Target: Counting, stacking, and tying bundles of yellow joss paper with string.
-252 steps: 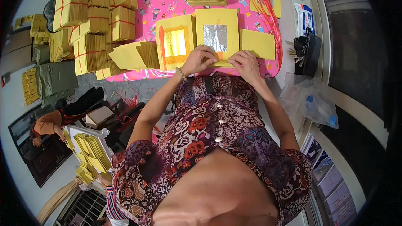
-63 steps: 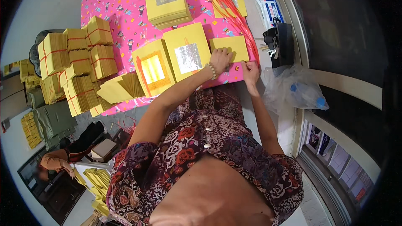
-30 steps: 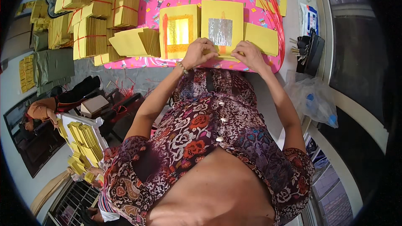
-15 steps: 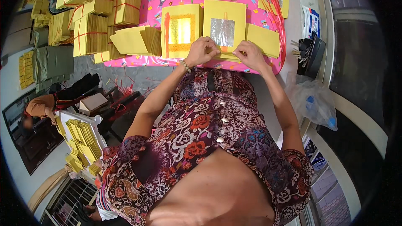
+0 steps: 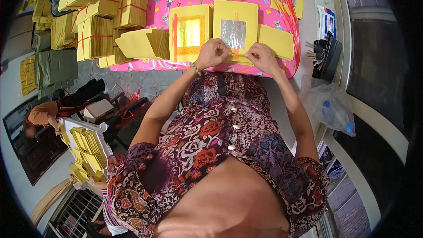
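Left hand (image 5: pixel 213 54) and right hand (image 5: pixel 263 59) are pinching, fingers narrow, at the near edge of the silver-patched yellow paper (image 5: pixel 232 34), both equally close. It's lying just beyond them on the pink worktop (image 5: pixel 157 14), long axis running away from the body, gold-patched paper (image 5: pixel 190 33) sitting left. Fingers are hiding the pinched edge; can't really tell layer count.

Floral blouse (image 5: pixel 205 134), apparently beaded bracelet (image 5: pixel 195 69)
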`<act>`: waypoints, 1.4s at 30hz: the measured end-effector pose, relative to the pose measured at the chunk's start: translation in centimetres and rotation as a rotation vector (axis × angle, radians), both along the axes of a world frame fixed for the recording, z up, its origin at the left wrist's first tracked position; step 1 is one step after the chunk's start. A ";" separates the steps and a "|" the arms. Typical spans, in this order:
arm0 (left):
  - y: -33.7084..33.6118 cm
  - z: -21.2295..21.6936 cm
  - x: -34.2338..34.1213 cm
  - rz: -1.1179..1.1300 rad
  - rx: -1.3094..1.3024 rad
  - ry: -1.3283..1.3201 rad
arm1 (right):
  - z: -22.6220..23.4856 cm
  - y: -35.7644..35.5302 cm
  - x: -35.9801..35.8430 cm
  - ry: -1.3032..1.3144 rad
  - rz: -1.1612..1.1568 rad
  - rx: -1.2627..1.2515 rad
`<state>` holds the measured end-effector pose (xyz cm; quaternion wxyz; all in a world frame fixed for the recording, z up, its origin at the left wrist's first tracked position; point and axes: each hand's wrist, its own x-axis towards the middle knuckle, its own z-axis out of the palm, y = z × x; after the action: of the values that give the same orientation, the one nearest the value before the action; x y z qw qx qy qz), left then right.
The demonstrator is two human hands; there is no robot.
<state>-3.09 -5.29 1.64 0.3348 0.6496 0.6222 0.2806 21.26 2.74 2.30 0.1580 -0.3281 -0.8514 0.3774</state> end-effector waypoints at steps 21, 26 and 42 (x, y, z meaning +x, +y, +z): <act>2.3 3.3 3.2 -0.107 0.440 0.402 | 2.3 11.4 -3.7 0.036 -0.142 0.170; 4.1 2.2 3.5 -0.093 0.310 0.514 | 0.4 13.7 -5.3 -0.007 -0.176 0.289; 5.0 1.0 4.0 -0.066 0.254 0.492 | 0.1 13.4 -6.7 -0.088 -0.183 0.344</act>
<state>0.87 -0.32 2.67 0.0984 0.7551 0.6230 0.1790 14.53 16.16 2.38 0.2082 -0.3886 -0.8759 0.1959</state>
